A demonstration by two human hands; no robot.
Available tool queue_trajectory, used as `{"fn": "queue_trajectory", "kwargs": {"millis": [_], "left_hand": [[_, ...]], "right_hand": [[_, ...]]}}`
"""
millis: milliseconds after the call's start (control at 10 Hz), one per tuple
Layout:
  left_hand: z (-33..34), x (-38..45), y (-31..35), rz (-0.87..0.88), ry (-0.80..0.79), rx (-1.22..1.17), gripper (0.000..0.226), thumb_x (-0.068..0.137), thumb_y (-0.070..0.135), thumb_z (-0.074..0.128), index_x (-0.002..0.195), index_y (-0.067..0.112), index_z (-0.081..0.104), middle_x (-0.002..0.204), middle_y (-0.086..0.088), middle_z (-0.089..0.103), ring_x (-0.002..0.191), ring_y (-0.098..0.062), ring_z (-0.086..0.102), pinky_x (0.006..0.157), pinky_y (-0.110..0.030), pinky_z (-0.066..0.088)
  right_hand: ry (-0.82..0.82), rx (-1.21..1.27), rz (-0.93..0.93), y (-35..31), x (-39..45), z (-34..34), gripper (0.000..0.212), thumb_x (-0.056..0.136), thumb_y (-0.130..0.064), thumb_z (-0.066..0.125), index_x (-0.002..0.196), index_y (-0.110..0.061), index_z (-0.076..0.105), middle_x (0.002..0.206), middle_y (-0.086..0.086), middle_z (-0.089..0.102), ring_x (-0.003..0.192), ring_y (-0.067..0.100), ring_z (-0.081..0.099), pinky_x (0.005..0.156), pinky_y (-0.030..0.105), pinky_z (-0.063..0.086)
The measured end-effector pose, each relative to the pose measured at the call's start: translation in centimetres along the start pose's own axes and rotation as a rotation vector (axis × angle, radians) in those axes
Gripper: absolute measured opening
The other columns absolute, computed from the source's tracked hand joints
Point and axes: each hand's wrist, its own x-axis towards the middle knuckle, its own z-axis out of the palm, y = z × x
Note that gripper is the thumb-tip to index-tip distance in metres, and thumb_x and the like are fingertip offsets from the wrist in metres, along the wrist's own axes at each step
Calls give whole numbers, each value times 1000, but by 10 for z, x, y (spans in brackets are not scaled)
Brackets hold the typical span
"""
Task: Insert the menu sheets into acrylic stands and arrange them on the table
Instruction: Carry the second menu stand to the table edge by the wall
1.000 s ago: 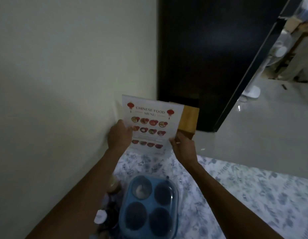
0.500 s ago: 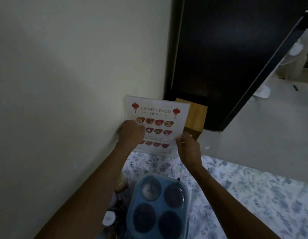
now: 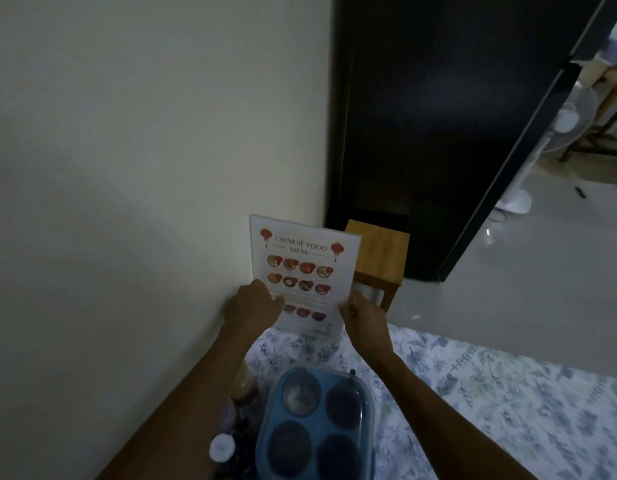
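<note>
- A pale wall [image 3: 144,168] fills the left of the view, and the floral-clothed worktop [image 3: 508,410] butts against it.
- The left hand [image 3: 253,308] grips the lower left edge of the menu sheet [image 3: 302,268], fingers curled shut on the edge, just beside the wall.
- The sheet, headed "Chinese Food Menu" with rows of dish photos, stands upright at the far end of the worktop; its glossy border suggests it already sits inside a clear acrylic stand, though the stand's base is hidden behind the hands and cannot be made out.
- The right hand [image 3: 364,318] pinches the lower right edge of the same sheet, thumb and fingers closed on it.
- Nearer the camera, a blue four-cup container [image 3: 314,424] under a clear lid rests on the cloth, with a white-capped bottle [image 3: 222,447] and other jars beside it, close to the wall.
- Behind the menu stands a small wooden stool [image 3: 379,258] on the floor, before a dark door [image 3: 438,116]; a white pedestal fan [image 3: 570,126] shows at far right.
- Judged from this view, one menu is at the placing stage, being squared up against the wall; no other sheets or stands are visible, so how many remain cannot be told.
</note>
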Motion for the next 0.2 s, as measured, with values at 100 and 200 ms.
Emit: {"fn": "queue_trajectory", "kwargs": {"millis": [100,200], "left_hand": [[-4,-11,6,22,18,69,52,88,53,59,122,13,59,116,-8,68,98,-27,68,78,-35,55],[-9,-24,16,47,55,142,52,90,55,54,123,16,56,118,-7,66,101,-26,66,80,-36,52]], "right_hand": [[-69,-47,30,3,-6,-10,20,97,-30,56,110,-18,65,111,0,71,83,4,62,57,8,42],[-27,-96,23,-8,-19,-41,25,96,-33,56,113,-16,63,104,-1,70,75,2,58,58,9,39]]}}
